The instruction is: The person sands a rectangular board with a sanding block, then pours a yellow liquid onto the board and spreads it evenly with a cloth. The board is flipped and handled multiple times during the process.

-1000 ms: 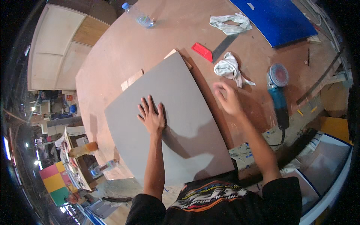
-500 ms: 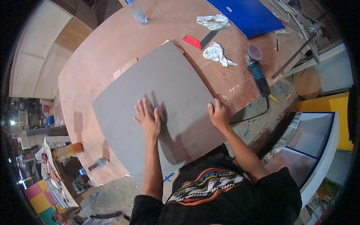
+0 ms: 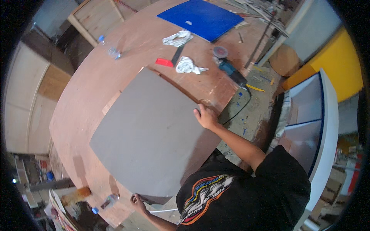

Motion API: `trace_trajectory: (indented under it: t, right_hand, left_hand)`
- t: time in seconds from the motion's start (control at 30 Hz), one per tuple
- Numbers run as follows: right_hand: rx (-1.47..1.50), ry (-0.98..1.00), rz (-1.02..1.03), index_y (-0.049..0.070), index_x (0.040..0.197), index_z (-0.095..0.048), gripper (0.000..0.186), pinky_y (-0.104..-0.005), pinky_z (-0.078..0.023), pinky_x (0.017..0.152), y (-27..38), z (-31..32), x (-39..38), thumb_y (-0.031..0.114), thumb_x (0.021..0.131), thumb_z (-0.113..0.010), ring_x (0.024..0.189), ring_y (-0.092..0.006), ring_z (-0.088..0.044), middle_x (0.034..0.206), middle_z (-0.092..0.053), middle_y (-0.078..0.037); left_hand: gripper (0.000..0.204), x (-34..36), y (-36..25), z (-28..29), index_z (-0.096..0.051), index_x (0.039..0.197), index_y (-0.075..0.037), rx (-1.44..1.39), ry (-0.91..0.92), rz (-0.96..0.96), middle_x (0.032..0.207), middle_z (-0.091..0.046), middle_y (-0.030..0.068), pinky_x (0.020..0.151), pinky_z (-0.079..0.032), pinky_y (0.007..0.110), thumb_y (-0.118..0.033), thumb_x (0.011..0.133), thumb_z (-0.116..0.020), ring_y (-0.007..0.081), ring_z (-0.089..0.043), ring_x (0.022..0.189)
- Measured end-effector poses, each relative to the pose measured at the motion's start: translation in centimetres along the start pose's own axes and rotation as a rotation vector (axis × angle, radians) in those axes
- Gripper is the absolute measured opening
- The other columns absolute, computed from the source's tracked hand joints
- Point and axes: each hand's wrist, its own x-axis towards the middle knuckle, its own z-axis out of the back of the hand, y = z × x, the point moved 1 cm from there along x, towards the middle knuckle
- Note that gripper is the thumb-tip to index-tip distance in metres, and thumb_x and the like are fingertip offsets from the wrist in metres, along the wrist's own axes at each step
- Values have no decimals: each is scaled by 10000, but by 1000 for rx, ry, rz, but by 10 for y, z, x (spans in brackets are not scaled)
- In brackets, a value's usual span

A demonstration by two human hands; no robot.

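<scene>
- Your right hand gripped the right corner of the large grey panel, fingers curled over its edge and the thumb side lying on the top face.
- Your left hand held the panel's near corner from below, fingers wrapped around the edge just past the counter's near rim.
- The grey panel lay flat on the reddish-brown wooden counter, turned like a diamond, its near corner overhanging toward your body.
- Beyond the panel's far corner sat a red scraper and, just beside it, a crumpled white rag.
- A second white rag lay farther back, near a blue board at the far end of the counter.
- An angle grinder rested at the counter's right edge, its black cord trailing down to the littered floor.
- A clear plastic bottle lay on the counter's far left side, well apart from the panel.
</scene>
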Motion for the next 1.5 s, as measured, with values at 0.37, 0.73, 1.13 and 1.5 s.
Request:
trace_trajectory:
  t: [0.37,0.73,1.13,1.5]
  right_hand:
    - [84,149,-152,8,1345,-500,571,-569,-492,905,10,13,7,466,1005,-485,1034,-491,-634,1107,-662,-314]
    - [6,13,47,9,1283,-560,547,-560,-474,935,14,10,21,463,978,-555,1030,-498,-630,1096,-667,-302]
    - [39,162,-98,25,1356,-536,595,-551,-451,977,31,10,49,493,991,-506,1137,-490,-592,1206,-639,-301]
    - [177,205,23,-92,1373,-492,669,-456,-422,1069,-10,-2,51,403,950,-645,1264,-428,-547,1332,-573,-309]
  left_hand:
    - [713,14,-35,-23,-694,860,95,488,-73,-4,747,-678,222,668,-490,478,-585,978,-517,347,-633,684]
    - [842,20,-44,-33,-707,863,121,655,-255,5,829,-689,315,715,-490,547,-678,953,-458,466,-681,795]
    - [610,23,-68,-52,-689,877,71,465,-263,-55,843,-699,280,750,-500,505,-524,957,-584,416,-683,802]
    - [467,-6,-67,-33,-693,961,52,331,-223,-81,856,-712,236,758,-529,446,-410,900,-730,373,-692,806]
